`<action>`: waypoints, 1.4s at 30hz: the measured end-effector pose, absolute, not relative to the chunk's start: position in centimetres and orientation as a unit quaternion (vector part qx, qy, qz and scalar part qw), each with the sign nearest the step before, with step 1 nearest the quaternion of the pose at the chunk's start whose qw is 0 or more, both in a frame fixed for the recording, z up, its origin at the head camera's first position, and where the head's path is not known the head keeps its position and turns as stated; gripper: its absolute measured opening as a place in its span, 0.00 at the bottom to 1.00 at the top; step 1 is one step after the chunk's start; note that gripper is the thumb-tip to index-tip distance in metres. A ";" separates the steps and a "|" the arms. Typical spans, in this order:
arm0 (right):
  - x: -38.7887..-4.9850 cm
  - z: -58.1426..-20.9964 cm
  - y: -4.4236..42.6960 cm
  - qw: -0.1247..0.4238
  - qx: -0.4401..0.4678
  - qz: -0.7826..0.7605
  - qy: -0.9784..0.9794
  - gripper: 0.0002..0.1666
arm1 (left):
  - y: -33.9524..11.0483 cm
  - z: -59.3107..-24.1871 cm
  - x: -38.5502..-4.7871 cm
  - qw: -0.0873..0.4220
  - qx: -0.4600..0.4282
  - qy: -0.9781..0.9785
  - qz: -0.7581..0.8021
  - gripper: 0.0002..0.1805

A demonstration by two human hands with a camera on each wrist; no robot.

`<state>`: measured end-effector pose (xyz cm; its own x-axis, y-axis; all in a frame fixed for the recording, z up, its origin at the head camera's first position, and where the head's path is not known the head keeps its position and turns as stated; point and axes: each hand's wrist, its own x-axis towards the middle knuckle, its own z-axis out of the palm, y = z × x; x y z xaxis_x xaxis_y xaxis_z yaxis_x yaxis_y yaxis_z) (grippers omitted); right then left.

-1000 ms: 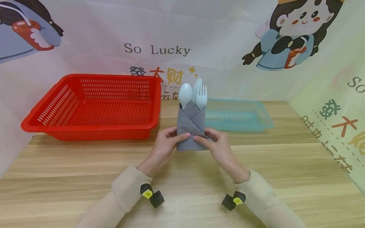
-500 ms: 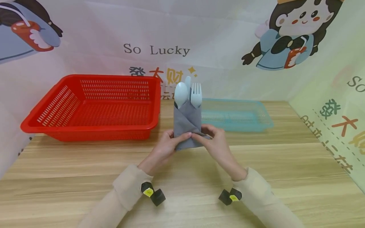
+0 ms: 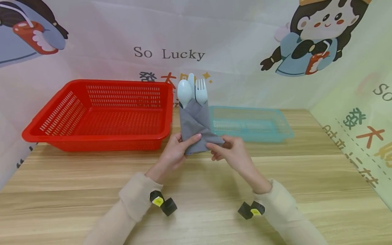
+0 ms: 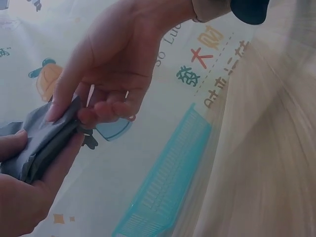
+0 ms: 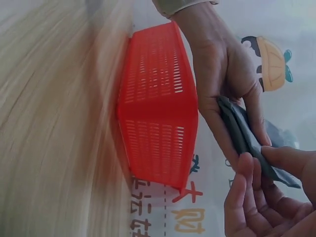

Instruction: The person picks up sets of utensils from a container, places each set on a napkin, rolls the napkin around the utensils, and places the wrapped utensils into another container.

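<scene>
A folded grey napkin (image 3: 194, 119) is held up above the table, with a pale spoon (image 3: 184, 91), a knife (image 3: 191, 80) and a fork (image 3: 201, 92) sticking out of its top. Their lower parts are hidden in the folds. My left hand (image 3: 173, 152) grips the napkin's lower left side, thumb across the front. At the lower right, my right hand (image 3: 235, 154) pinches a loose corner of the cloth between thumb and finger. The wrist views show the napkin's thick bottom edge (image 4: 52, 140) between both hands.
A red perforated basket (image 3: 104, 139) stands on the wooden table (image 3: 92, 190) at the left. Behind the hands on the right is a shallow translucent blue basket (image 3: 254, 136). A printed cloth (image 3: 245, 41) hangs behind the table.
The napkin with its cutlery has moved left and upward and tilted slightly left. My right hand has drawn its corner out to the right, away from my left thumb.
</scene>
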<state>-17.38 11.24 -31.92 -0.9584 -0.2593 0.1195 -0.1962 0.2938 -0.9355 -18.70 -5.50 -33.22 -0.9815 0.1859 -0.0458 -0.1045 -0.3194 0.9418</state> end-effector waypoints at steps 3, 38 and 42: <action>-17.3 -31.7 11.3 0.003 -0.148 -0.542 0.827 0.11 | -5.6 -33.2 -18.8 0.090 0.035 0.578 0.810 0.08; -16.8 -31.3 11.2 -0.001 -0.123 -0.525 0.842 0.13 | -6.7 -33.0 -19.3 0.119 0.090 0.591 0.792 0.08; -17.0 -31.1 11.1 -0.014 -0.135 -0.522 0.842 0.13 | -6.7 -32.9 -19.2 0.119 0.092 0.603 0.783 0.12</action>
